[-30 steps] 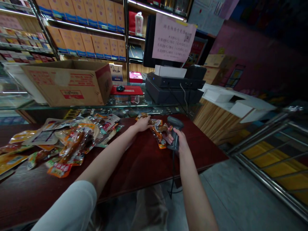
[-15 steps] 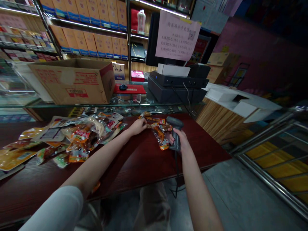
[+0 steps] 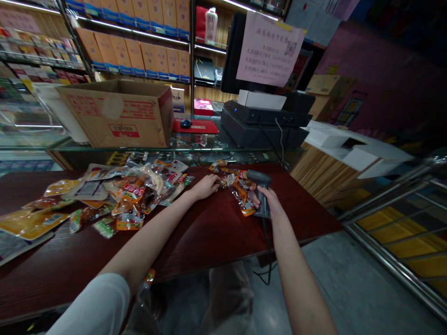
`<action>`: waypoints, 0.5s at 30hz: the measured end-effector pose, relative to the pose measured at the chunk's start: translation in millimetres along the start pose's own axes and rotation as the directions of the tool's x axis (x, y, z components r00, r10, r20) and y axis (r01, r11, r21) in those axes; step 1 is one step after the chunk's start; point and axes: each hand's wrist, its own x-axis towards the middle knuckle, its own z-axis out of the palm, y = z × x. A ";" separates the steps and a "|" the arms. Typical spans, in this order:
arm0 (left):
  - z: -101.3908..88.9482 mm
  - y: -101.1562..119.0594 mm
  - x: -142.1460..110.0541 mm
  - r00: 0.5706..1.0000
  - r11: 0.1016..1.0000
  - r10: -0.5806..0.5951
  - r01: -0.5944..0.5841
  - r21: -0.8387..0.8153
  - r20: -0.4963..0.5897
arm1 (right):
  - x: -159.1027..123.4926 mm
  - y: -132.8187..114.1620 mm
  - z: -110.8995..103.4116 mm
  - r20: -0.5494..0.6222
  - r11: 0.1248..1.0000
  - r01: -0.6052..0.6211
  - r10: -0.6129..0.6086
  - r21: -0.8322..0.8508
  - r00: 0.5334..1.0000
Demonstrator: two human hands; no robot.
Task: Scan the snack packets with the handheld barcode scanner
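Note:
My right hand (image 3: pixel 267 201) is wrapped round the grip of a dark grey barcode scanner (image 3: pixel 262 211), its head pointing left over the table. My left hand (image 3: pixel 206 186) has its fingers curled at the left end of a clear snack packet (image 3: pixel 228 180); the fingertips are partly hidden. Touching that one, another vacuum-sealed snack packet (image 3: pixel 240 190) with orange ends lies beside the scanner. Just behind lies a further orange-labelled packet (image 3: pixel 219 164). To the left of my left arm spreads a heap of sealed snack packets (image 3: pixel 132 190).
An open cardboard box (image 3: pixel 118 121) stands on the glass counter (image 3: pixel 195 153) behind the table (image 3: pixel 209 237). A mouse (image 3: pixel 186 123) rests on a red mat, left of a black cash drawer (image 3: pixel 261 130) and a monitor with a paper sign (image 3: pixel 268 49). The scanner cable (image 3: pixel 268 242) hangs over the front edge.
The view has shifted slightly, so everything sits a little further right. Both hands keep almost the same place at the packets and the scanner.

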 end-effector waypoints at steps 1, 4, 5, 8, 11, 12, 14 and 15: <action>-0.4 0.0 -0.6 1.000 1.000 -0.004 0.004 -0.016 0.000 | 0.0 0.2 -0.2 0.002 1.000 -0.001 0.001 -0.007 1.000; -1.5 2.4 -3.3 1.000 1.000 -0.006 0.006 -0.017 0.016 | -0.9 0.9 0.1 0.023 1.000 -0.001 0.002 -0.017 1.000; -2.0 3.7 -4.1 1.000 1.000 -0.007 0.007 -0.003 0.020 | -1.5 1.1 0.5 0.034 1.000 -0.003 0.003 -0.018 0.999; -3.8 7.7 -4.5 0.999 1.000 -0.028 0.028 -0.014 -0.020 | -3.4 1.4 2.2 0.074 1.000 -0.001 0.001 -0.006 0.997; -6.9 10.7 -1.6 0.981 0.948 -0.160 0.122 -0.294 -0.111 | -5.2 0.7 3.5 0.109 1.000 0.010 -0.011 0.015 0.994; -8.3 11.7 -0.6 0.966 0.883 -0.225 0.148 -0.445 -0.125 | -6.0 0.2 3.9 0.118 1.000 0.011 -0.013 0.020 0.993; -11.3 14.0 0.4 0.942 0.664 -0.323 0.154 -0.732 -0.095 | -8.1 -1.3 5.3 0.144 1.000 -0.002 -0.001 0.025 0.990; -12.7 15.4 0.3 0.938 0.538 -0.341 0.142 -0.831 -0.061 | -9.4 -2.2 6.3 0.154 1.000 -0.006 0.002 0.028 0.988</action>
